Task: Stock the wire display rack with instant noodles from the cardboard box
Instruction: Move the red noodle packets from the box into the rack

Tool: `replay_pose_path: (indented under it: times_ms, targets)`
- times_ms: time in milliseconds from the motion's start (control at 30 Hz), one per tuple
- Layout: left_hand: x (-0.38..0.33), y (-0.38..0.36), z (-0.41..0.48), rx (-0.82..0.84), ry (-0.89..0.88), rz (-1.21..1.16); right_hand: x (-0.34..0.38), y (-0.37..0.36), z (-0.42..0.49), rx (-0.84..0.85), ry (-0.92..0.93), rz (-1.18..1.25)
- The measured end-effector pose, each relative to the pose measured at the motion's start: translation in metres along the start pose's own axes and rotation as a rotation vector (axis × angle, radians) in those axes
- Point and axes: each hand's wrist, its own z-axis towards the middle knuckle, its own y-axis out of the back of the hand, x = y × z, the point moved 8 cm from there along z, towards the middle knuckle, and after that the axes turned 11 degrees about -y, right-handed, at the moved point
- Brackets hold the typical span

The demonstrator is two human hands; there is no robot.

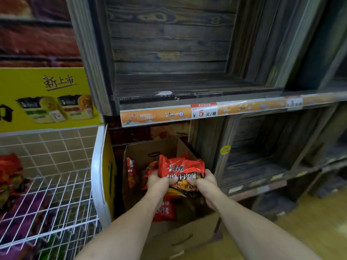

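Observation:
An open cardboard box stands on the floor between the white wire display rack and a dark wooden shelf unit. Several red instant noodle packets lie inside it. Above the box, both hands hold a red noodle packet with white lettering. My left hand grips its lower left edge, and my right hand grips its lower right edge. More red packets seem bunched under the held one. The rack holds red noodle packets at its far left.
A yellow display sign backs the rack, with a yellow side panel beside the box. The wooden shelf unit on the right carries a price strip. Purple packets lie beneath the wire shelf. The floor is wood-toned.

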Motion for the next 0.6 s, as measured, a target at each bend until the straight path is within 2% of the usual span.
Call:
replay_pose_path:
  times_ms: [167,433,600]
  targets:
    - [0.000,0.010,-0.040,-0.028,-0.010,-0.026,-0.009,0.002,-0.019,0.109,0.027,-0.097]
    - [0.014,0.050,-0.150,-0.235,-0.009,-0.072,-0.042,-0.003,-0.075,0.234,0.058,-0.246]
    - [0.025,0.093,-0.226,-0.389,0.000,-0.131,-0.078,-0.033,-0.127,0.367,0.061,-0.302]
